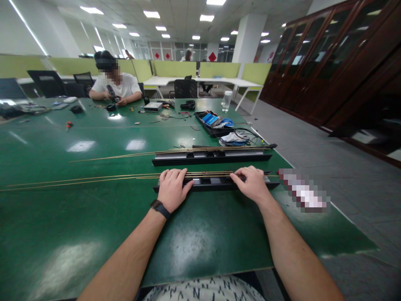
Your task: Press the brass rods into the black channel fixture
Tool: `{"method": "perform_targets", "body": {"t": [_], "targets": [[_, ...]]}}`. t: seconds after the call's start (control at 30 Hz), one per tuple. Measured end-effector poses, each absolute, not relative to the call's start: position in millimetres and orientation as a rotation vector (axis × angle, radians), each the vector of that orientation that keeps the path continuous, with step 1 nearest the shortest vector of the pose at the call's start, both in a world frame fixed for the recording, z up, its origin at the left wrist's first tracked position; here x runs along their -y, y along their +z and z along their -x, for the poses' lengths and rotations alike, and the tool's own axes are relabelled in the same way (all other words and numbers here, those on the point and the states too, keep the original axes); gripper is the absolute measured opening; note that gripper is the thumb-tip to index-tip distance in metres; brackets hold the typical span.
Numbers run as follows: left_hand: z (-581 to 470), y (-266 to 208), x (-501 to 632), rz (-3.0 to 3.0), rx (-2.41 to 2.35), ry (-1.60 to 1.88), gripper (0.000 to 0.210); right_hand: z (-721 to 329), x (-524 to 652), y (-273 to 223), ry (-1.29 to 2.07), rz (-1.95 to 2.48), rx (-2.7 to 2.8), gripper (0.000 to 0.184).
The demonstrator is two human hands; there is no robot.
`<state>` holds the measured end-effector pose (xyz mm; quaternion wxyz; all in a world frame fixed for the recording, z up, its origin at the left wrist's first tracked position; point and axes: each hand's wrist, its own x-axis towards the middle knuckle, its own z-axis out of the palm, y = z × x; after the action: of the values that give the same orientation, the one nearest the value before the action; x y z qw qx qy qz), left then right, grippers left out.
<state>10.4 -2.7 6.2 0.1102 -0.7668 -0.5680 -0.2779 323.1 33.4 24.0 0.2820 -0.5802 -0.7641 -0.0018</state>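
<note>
In front of me a long black rail-shaped case (219,184) with a pale inner strip lies crosswise on the table. Several thin gold-coloured rods (94,179) run along its far side and stick out far to the left. My left hand (173,188) rests flat over the case's left end and the rods, fingers stretched and thumb apart. Near the right end, my right hand (250,182) has thumb and fingertips closed at the rods; the exact grip is partly hidden. Just beyond lies a second black case (213,159) with more gold-coloured rods (125,155) along it.
A black tray (203,125) holds blue items at the back right, with cables and a whitish bundle (236,139) beside it. A clear bottle (226,101) stands behind. A blurred flat object (302,190) lies at the right edge. Across the green table (78,217) sits another person (115,85).
</note>
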Motion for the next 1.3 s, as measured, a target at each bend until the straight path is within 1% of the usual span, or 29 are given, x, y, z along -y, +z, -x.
{"method": "perform_targets", "body": {"t": [0.53,0.97,1.3], "targets": [[-9.5,3.4,1.3,2.246,1.655,-0.826,0.043,-328.5,-36.1,24.0,-0.012,1.601,2.032,0.034],[-9.3,4.4,1.3,2.244,1.650,-0.823,0.043,-319.9,-32.9,22.2,0.017,1.522,2.039,0.035],[-9.8,4.6,1.2,2.243,1.646,-0.820,0.044,-327.4,-35.6,25.3,-0.004,1.603,2.039,0.035]]}}
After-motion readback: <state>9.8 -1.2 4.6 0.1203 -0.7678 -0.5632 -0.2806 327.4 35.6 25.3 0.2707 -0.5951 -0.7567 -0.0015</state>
